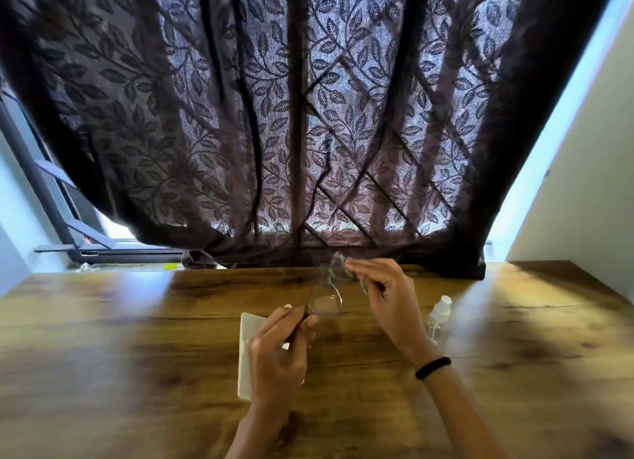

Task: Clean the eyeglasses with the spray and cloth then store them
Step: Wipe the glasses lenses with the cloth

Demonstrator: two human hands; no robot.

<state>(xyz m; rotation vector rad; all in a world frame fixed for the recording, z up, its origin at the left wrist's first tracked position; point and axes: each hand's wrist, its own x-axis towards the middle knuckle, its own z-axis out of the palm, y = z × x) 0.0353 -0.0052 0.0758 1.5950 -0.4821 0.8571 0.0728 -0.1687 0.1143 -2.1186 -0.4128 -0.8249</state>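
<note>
Wood-grain tabletop (137, 338), kinda glossy with streaks of window light across it, and a dark leaf-patterned curtain (274, 115) hanging right behind. There's a window frame (51, 191) off to the left and a plain wall (583, 184) on the right.

The eyeglasses (324, 304) are up off the tabletop, held between both hands with one lens toward the person and the other toward the curtain. The left hand (278, 355) has its fingers (310, 321) pinched on the frame at the near lens. The right hand (387, 297) pinches the far end up by the other lens. Can't tell if it's got a cloth tucked in there too.

Handling-wise, I'd guess these weigh next to nothing. The frame looks thin and clear, so it's probably a bit bendy and easy to twist at the hinges. Lenses smudge and scratch, so I'd hold them by the rim or the temples and keep fingertips off the glass.

The spray bottle (441, 312) stands just right of the right wrist, small and clear. It looks tippy, and probably slick once it's wet. A flat white thing (247, 338) lies under the left hand, could be the case or the cloth, honestly not sure.
</note>
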